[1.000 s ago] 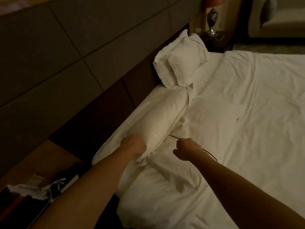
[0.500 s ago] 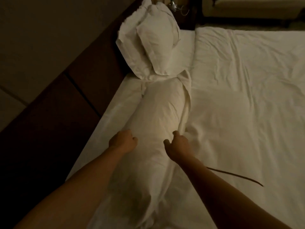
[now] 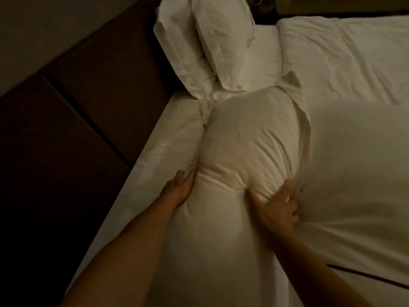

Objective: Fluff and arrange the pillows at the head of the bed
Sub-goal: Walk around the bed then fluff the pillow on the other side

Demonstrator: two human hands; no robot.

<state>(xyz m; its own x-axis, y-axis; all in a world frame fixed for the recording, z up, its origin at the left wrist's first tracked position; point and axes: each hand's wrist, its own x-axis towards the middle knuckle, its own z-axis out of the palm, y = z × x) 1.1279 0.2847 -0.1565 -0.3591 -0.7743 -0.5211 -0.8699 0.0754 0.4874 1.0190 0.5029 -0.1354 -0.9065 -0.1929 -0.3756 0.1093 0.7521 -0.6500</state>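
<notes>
A long white pillow (image 3: 247,151) lay lengthwise along the head edge of the bed, filling the middle of the view and running from about 12 o'clock down toward 6 o'clock. Both hands were on it. The left hand (image 3: 180,188), at about 9 o'clock of the pillow's waist, lay flat and open against its left flank, fingers (image 3: 190,176) together and pushed into the crease between the pillow and the sheet (image 3: 168,142). The right hand (image 3: 276,206), at about 4 o'clock of that waist, was spread wide, its thumb dug into the top of the pillow and the other fingers pressed into the fabric on the right side; a ring (image 3: 287,198) showed on one finger. Between the two hands the case was pinched inward, with creases fanning out from each.

Beyond the far end of this pillow, toward 12 o'clock, a second pillow (image 3: 223,41) stood propped up, leaning against the dark headboard (image 3: 106,69), with a flat flanged case behind it. The two pillows touched or nearly touched at their ends. To the right, from 1 to 4 o'clock, the white duvet (image 3: 345,69) covered the mattress, rumpled. A thin dark cord (image 3: 363,276) crossed the bedding at about 4 o'clock, beside the right forearm
</notes>
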